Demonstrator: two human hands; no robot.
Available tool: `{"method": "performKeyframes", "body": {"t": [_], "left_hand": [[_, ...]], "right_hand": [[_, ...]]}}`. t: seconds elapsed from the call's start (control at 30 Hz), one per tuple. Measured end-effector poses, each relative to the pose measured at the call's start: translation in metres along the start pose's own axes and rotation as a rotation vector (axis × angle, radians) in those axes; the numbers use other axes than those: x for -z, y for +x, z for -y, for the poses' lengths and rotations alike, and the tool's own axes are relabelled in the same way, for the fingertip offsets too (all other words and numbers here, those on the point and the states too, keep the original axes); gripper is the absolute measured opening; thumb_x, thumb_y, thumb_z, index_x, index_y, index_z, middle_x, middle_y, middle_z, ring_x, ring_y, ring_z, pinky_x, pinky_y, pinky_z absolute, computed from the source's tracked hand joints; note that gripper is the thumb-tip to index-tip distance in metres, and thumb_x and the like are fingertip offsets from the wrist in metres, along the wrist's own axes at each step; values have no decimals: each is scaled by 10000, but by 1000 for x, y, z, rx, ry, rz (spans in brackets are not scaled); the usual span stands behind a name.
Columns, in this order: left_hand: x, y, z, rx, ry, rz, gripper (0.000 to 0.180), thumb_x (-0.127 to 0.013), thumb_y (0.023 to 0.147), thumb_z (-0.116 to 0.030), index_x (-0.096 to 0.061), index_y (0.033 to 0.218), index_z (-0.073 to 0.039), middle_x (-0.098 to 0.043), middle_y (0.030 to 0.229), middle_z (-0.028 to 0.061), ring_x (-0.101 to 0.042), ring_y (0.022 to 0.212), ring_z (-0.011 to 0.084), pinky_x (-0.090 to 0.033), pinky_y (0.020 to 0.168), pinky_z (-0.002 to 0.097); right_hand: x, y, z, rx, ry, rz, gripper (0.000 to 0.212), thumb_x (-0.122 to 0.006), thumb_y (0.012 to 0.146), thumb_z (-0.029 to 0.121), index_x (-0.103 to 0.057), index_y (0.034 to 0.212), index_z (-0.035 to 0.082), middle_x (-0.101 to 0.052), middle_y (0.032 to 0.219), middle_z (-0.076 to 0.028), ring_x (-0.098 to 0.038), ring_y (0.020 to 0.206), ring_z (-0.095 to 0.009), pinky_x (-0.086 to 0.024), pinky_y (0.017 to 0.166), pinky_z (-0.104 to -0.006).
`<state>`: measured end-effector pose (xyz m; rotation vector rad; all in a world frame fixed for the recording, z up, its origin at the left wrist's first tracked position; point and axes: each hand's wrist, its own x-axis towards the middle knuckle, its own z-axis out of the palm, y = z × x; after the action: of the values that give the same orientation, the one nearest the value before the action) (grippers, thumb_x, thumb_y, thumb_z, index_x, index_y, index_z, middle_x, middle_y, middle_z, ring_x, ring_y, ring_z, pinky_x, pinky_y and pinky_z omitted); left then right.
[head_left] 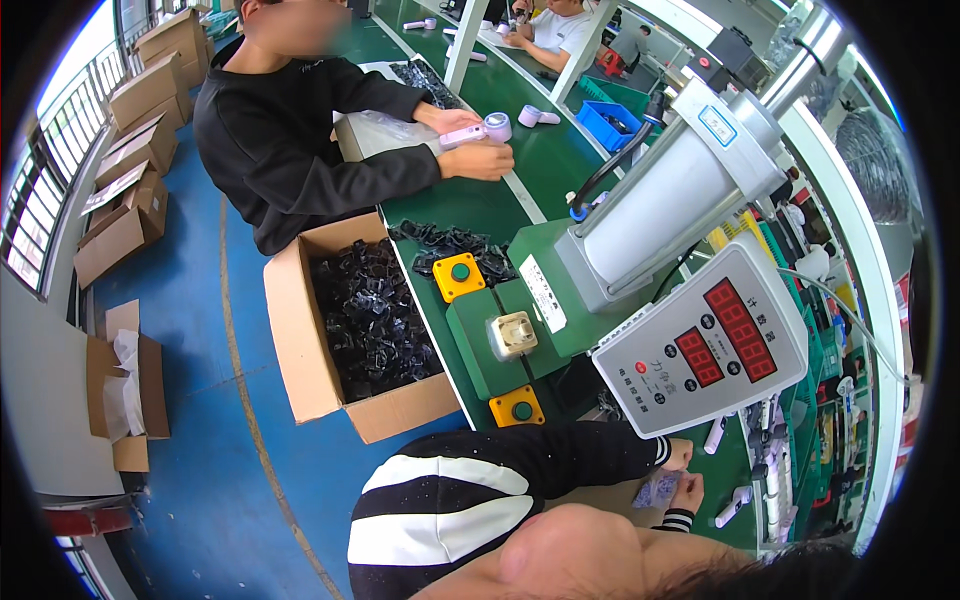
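Note:
Low on the right, my left hand (680, 455) and my right hand (688, 492) are close together at the table edge. Both come out of striped black-and-white cuffs. Between them is a crumpled, bluish-purple clear plastic bag (655, 490); the fingers of both hands are closed on it, and its contents cannot be made out. Lilac handheld fans lie close by on the green table, one (715, 436) beyond my left hand, another (733, 507) to the right of my right hand.
A bench press (650, 200) with a grey control box (710, 340) stands beyond my hands. Two yellow button boxes (459, 276) flank its fixture (512, 336). A cardboard box (300, 340) of black plastic parts sits left. A co-worker (290, 140) holds a lilac fan (478, 130).

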<state>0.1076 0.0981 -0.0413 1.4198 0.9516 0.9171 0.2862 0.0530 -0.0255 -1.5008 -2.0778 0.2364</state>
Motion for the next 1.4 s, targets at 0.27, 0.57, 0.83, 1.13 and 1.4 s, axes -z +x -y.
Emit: {"method": "performKeyframes", "body": {"t": [0.27,0.57,0.83,1.13,1.4], "left_hand": [[-36,25,26,-252,233,11,308,-727,637,-220,-684,887,-45,-669,793,103,-612,718,256,-505,667,336],[1,1,1,-233,49,-37,173,-699,703,-197,-719,760,-36,-695,679,64,-619,574,193,-494,574,281],[-5,-11,-14,-214,109,113,206,-655,781,-223,-713,816,-28,-703,736,66,-604,607,184,-482,608,274],[-27,-25,13,-214,312,266,242,-603,851,-265,-676,958,-61,-700,856,53,-626,712,194,-495,678,285],[-28,-12,19,-286,170,83,175,-607,838,-240,-653,891,-79,-683,801,59,-627,704,246,-499,657,343]], "right_hand": [[26,-20,-32,-209,-87,-116,243,-557,896,252,-590,824,22,-493,603,-59,-428,567,-171,-411,589,-319],[10,-14,-14,124,-120,-307,264,-645,797,127,-622,1043,32,-605,1062,-128,-565,842,-256,-470,735,-335],[34,-26,22,-305,-27,46,217,-618,785,67,-608,1001,60,-611,748,-61,-580,677,-250,-472,650,-350],[59,-120,-46,-485,-147,-144,168,-619,778,140,-582,935,94,-600,681,-76,-581,620,-280,-461,578,-400],[114,-168,-79,-285,-513,-358,282,-634,753,157,-512,1000,98,-555,1005,-143,-534,888,-368,-443,781,-430]]}}
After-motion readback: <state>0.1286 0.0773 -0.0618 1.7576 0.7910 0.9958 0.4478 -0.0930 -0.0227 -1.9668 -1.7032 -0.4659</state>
